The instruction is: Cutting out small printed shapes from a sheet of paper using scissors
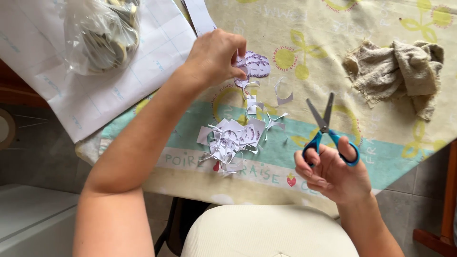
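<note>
Left hand (216, 57) fingers pinch a cutout (257, 65) over the counter (362, 28); right hand (333, 173) grips open scissors (326, 131); keep blades clear of scraps (233, 140).

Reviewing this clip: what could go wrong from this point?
The blue-handled scissors in the right hand are open, blades pointing toward the left hand, which holds small round paper cut-outs; a finger could get nicked. The heap of white paper scraps lies near the table edge and could slide off.
</note>
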